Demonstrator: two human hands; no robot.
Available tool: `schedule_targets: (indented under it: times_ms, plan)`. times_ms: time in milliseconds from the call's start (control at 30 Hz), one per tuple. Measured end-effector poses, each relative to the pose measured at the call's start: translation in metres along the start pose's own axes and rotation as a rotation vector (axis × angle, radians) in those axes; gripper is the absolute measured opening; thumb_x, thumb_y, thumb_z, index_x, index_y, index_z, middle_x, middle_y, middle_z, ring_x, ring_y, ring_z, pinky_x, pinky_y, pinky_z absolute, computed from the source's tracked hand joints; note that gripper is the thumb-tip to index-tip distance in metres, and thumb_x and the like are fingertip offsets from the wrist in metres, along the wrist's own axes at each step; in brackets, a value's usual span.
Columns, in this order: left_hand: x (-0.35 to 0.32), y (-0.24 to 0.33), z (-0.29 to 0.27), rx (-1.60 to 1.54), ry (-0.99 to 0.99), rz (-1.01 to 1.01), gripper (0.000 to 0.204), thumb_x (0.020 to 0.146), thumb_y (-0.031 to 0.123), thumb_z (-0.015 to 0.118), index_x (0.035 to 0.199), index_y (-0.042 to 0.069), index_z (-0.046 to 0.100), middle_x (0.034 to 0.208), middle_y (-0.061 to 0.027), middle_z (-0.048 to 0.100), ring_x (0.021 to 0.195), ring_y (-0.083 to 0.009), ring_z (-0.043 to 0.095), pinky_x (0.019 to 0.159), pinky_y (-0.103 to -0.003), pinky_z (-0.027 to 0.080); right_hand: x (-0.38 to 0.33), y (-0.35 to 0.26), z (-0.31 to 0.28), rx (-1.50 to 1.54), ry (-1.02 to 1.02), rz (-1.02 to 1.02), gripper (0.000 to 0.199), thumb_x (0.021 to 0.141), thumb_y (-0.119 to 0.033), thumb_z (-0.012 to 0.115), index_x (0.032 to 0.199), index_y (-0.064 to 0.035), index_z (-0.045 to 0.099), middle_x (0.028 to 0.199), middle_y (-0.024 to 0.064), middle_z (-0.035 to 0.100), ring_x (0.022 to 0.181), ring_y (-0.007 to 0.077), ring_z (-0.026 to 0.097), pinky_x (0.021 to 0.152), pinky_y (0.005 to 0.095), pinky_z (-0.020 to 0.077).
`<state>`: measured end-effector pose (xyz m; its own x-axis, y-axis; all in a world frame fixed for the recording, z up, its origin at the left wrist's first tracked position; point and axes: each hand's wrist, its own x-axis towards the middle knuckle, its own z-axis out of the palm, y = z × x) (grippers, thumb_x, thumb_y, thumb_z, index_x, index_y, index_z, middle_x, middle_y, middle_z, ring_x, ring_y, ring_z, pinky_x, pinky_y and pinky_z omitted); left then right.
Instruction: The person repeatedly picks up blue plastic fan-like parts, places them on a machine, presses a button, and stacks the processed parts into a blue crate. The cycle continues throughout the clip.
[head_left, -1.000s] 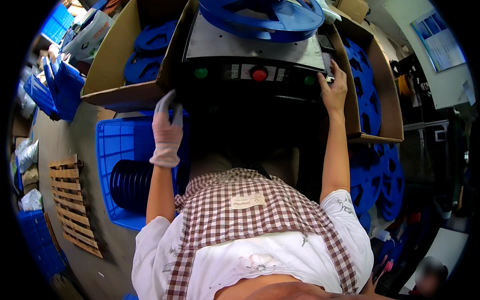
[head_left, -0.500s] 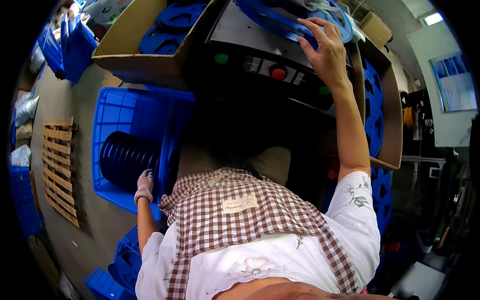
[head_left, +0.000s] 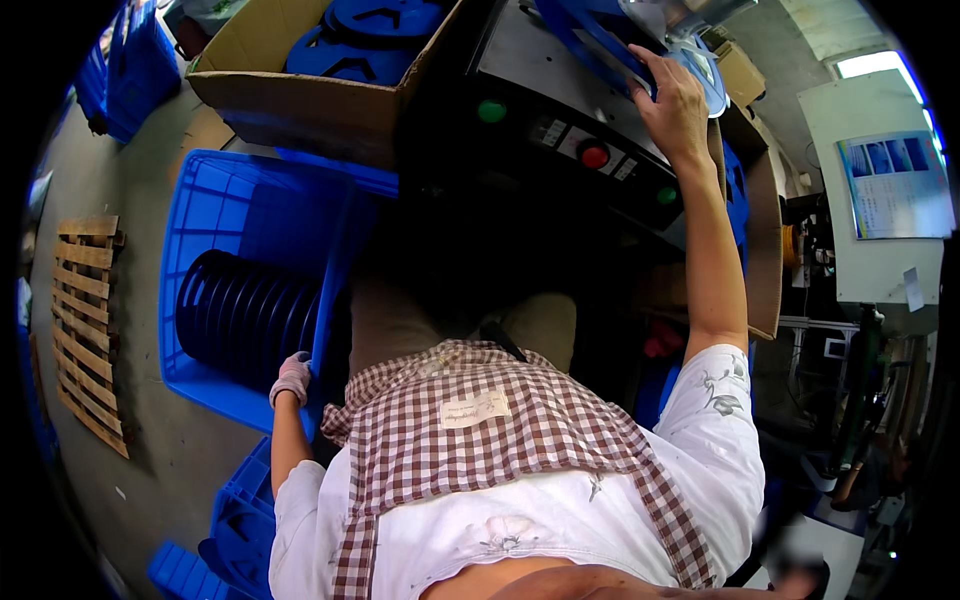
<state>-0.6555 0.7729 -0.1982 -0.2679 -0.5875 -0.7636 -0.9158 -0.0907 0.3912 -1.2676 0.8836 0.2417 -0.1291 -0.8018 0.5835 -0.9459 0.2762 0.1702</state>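
My right hand (head_left: 675, 112) is bare and reaches to the machine top. Its fingers and thumb are closed on the rim of a blue plastic disc (head_left: 585, 45), which tilts beneath a metal part (head_left: 690, 18). My left hand (head_left: 291, 378), in a pale glove with dark fingertips, is down at the near right side of a blue crate (head_left: 180, 375). The fingers look curled by the last of several dark round discs (head_left: 245, 310) standing on edge in a row. What those fingers grip is hidden.
The black machine front carries a red button (head_left: 593, 154) and green buttons (head_left: 490, 110). A cardboard box (head_left: 300, 130) of blue discs stands left of it, another box (head_left: 765, 250) to the right. A wooden pallet (head_left: 90, 330) lies on the floor at far left.
The view has shifted a little. My right fingers, spread above the blue disc before, now close at its rim. The metal part shows more above the disc. My left hand stays at the crate.
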Motion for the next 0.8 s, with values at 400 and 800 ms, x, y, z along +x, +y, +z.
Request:
schedule_targets:
  times_ms: [400,800]
  plan:
    - [-0.036,0.001,0.007,0.251,0.378,0.052,0.041,0.092,0.031,0.054,0.127,0.011,0.055,0.117,-0.0166,0.063,0.107,-0.0349,0.06,0.09,-0.045,0.05,0.019,0.056,-0.008,-0.106,0.12,-0.179,0.02,0.086,-0.012,0.062,0.101,-0.0162,0.074,0.091,0.0095,0.072,0.077,0.0219,0.069,0.066,0.0317,0.0533]
    - [-0.019,-0.02,-0.014,0.204,0.279,-0.004,0.025,0.092,0.036,0.058,0.104,0.015,0.064,0.103,-0.0139,0.067,0.097,-0.0355,0.063,0.079,-0.044,0.052,-0.013,-0.071,-0.109,0.977,-0.183,-0.346,0.028,0.094,-0.013,0.054,0.115,0.0023,0.065,0.104,0.0274,0.066,0.089,0.0361,0.067,0.087,0.0447,0.055]
